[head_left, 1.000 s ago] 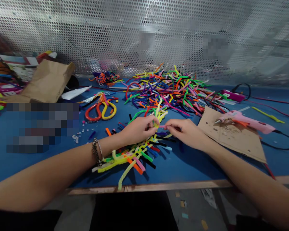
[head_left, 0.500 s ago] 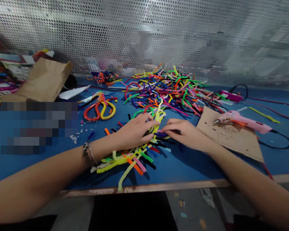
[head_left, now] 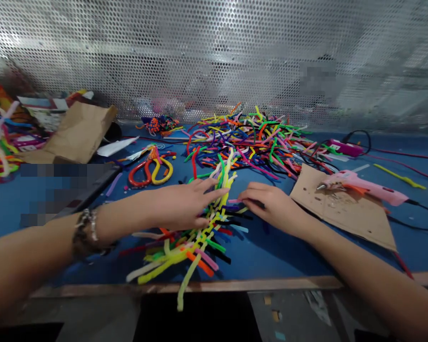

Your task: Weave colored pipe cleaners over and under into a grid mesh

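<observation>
A woven strip of pipe cleaners [head_left: 203,233], with a yellow spine and short coloured pieces jutting from both sides, lies across the blue table. My left hand [head_left: 185,203] rests over its upper left part with fingers stretched out, touching it and hiding some pieces. To the strip's right, my right hand [head_left: 271,206] pinches the tip of a short pink pipe cleaner [head_left: 234,201] that juts from the strip. A long pale yellow pipe cleaner [head_left: 187,282] trails over the table's front edge.
A heap of loose pipe cleaners [head_left: 249,135] lies at the back. Red-and-yellow-handled scissors [head_left: 160,171] lie left. On the right, a pink glue gun [head_left: 371,185] sits on cardboard [head_left: 342,216], its cord trailing. A brown paper piece [head_left: 82,128] and a dark, blurred-out device [head_left: 92,190] are left.
My left hand has flattened, its fingers straightening, and the forearm has swung a little. My right hand keeps its pinch near the same spot. The view has shifted slightly.
</observation>
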Demonstrator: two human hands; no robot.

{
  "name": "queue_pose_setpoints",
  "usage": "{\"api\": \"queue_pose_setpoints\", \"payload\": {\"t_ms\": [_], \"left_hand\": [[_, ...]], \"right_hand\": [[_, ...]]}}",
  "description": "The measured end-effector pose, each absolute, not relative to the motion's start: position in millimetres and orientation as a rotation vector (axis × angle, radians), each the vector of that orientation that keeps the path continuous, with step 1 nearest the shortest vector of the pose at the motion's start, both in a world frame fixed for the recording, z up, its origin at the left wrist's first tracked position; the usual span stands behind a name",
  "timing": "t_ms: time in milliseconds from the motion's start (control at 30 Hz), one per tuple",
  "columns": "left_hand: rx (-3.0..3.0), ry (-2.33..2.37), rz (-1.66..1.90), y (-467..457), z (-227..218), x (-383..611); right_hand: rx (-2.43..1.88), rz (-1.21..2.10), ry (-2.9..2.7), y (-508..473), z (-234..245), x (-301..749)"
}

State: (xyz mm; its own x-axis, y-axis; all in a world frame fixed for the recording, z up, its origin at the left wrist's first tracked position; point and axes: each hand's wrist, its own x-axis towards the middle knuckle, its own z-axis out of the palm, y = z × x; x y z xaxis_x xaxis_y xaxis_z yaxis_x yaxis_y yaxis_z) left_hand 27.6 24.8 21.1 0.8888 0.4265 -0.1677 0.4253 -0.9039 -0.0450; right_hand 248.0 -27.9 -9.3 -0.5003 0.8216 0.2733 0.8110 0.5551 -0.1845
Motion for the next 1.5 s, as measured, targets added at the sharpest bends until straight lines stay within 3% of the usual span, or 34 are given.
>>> {"api": "queue_pose_setpoints", "payload": {"t_ms": [233, 433, 600, 800, 933, 1167, 1500], "left_hand": [[-3.23, -0.393, 0.04, 27.2, 58.7, 5.8], [-3.213, -0.224, 0.23, 23.1, 34.0, 13.5], [-3.171, -0.339, 0.271, 15.1, 11.0, 15.4], [-2.957, -0.642, 0.319, -17.0, 12.9, 26.3], [-2.883, -0.808, 0.294, -32.6, 19.2, 37.0], [-2.92, -0.611, -0.017, -16.7, 5.9, 28.2], [-2.994, -0.493, -0.209, -13.2, -14.4, 21.2]], "right_hand": [[-1.417, 0.051, -2.356, -30.2, -8.2, 247.2], [-1.452, -0.014, -2.261, -29.5, -9.2, 244.8], [-1.271, -0.258, -2.105, -28.3, 5.1, 244.8], [-1.231, -0.402, -1.977, -35.3, 30.0, 242.7], [-1.357, -0.13, -2.179, -34.8, 26.7, 237.1], [-1.573, 0.495, -2.068, -6.9, 1.4, 226.6], [-1.486, 1.264, -1.983, 6.1, 0.4, 216.5]]}}
